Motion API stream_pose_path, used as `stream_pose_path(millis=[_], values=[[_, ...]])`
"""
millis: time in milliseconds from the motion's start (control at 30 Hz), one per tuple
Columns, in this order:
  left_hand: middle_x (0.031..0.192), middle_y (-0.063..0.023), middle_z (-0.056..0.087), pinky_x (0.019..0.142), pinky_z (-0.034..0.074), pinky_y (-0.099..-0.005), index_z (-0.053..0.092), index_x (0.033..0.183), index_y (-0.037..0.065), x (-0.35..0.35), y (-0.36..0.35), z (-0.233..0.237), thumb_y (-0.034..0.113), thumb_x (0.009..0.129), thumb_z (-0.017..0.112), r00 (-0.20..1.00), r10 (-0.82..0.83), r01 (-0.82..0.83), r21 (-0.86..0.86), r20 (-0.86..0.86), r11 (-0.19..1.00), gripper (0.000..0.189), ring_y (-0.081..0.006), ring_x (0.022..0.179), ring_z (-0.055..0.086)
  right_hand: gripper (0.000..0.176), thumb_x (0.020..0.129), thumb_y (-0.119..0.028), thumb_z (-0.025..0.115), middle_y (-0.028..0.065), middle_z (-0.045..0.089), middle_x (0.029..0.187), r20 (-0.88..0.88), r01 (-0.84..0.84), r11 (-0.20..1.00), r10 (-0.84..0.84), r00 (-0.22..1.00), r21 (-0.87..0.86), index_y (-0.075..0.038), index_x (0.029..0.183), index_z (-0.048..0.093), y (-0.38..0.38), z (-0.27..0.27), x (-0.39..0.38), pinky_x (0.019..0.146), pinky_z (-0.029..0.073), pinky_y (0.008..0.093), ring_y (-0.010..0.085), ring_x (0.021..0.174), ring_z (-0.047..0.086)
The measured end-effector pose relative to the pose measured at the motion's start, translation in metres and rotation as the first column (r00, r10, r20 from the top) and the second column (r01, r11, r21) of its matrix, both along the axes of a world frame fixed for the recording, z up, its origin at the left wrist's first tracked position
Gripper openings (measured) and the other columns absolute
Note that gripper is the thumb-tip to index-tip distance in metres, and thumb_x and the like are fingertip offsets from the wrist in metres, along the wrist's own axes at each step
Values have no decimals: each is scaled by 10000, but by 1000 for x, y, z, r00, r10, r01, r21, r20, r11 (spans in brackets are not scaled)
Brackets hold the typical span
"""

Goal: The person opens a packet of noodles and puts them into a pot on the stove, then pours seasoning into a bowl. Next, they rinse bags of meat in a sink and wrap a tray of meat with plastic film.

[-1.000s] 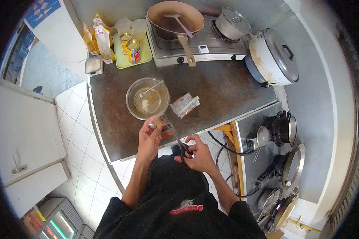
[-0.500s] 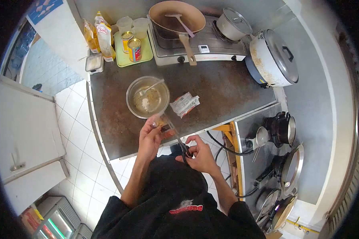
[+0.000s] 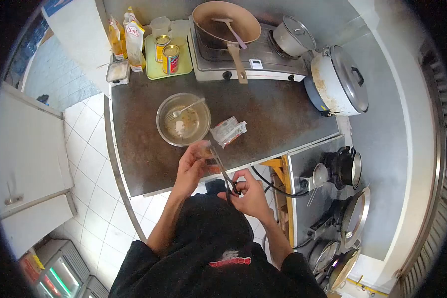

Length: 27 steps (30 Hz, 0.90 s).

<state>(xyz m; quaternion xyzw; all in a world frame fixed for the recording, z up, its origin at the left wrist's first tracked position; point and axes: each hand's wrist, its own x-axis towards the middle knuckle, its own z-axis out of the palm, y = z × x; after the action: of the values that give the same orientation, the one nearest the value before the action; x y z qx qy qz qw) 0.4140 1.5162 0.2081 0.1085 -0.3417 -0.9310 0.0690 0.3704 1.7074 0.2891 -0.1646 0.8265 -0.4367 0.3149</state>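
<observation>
My left hand [image 3: 189,173] pinches a small clear sachet [image 3: 203,151] near the table's front edge. A reddish-orange piece [image 3: 213,169] shows just below it. In my right hand [image 3: 251,194] is a pair of scissors [image 3: 221,168], fingers through the black handles and blades pointing up against the sachet. Just beyond my left hand stands a metal bowl [image 3: 160,130] with white powder [image 3: 180,127], brownish seasoning and a fork [image 3: 187,107] inside. A torn white packet [image 3: 228,132] lies to the bowl's right.
At the back left, a green tray [image 3: 154,71] holds two cans [image 3: 171,59] beside yellow-white bags [image 3: 135,44]. A frying pan [image 3: 237,62] and a lidded pot [image 3: 292,36] sit on the gas stove [image 3: 213,74]. Right of it stands a large rice cooker [image 3: 335,82]; more pans [image 3: 355,218] are at lower right.
The camera view has shifted slightly. My left fingers have turned a little around the sachet, and the scissor blades sit closer against it.
</observation>
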Motion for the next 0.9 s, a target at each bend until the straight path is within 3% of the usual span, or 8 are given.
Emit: stream_pose_path(millis=[100,200,300,400,500,800,900], values=[[1299,-145,568,909,581,-418,404,1414,18,-2,6,-2,-73,926,365,1000,6,-6,-55,-10,998,499,-235,1133,613,568,736,-212,899,57,676,640,-69,23,998,-26,997,-54,-78,1071,461,-6,7,-1,536,426,232,64,561,580],[1293,-135,570,902,582,-411,401,1411,19,-4,13,-3,-60,933,370,1000,18,-18,-32,-5,999,485,-226,1134,612,565,745,-121,886,-7,616,608,-61,20,1000,-19,998,5,-80,1088,439,-3,3,-4,533,376,189,19,575,533],[1302,-104,571,938,549,-379,401,1432,57,-7,13,-8,-37,947,442,999,-23,23,14,-43,1000,495,-203,1179,593,558,751,-129,881,3,634,609,-83,13,999,-15,996,-30,-79,1087,438,2,-3,-7,520,374,196,17,565,530],[1291,-92,576,936,546,-374,421,1412,62,-8,13,-11,-31,951,445,997,-75,75,-9,-13,997,471,-193,1167,598,545,755,-143,879,21,659,622,-167,-19,990,43,985,139,-81,1076,443,-3,16,-13,507,376,201,21,556,536],[1228,-107,606,837,582,-373,428,1387,45,-12,12,-9,-4,981,425,997,-71,72,-97,14,993,409,-190,1056,640,546,750,-156,883,35,672,627,-194,-18,987,49,980,161,-84,1070,447,0,11,-18,501,378,201,25,555,545],[1176,-111,629,791,580,-331,462,1354,30,-36,19,-16,-10,990,418,980,-195,184,-203,-37,962,369,-177,982,653,528,752,-163,885,26,638,595,-207,30,990,-2,978,136,-86,1009,430,13,11,-36,500,391,215,37,536,549],[1162,-112,626,779,578,-334,460,1364,30,-51,25,-12,-18,988,414,972,-229,214,-209,-51,954,382,-178,943,649,516,763,-165,878,12,613,591,-115,60,994,-49,992,91,-86,1000,427,30,-3,-44,485,381,217,43,534,549]])
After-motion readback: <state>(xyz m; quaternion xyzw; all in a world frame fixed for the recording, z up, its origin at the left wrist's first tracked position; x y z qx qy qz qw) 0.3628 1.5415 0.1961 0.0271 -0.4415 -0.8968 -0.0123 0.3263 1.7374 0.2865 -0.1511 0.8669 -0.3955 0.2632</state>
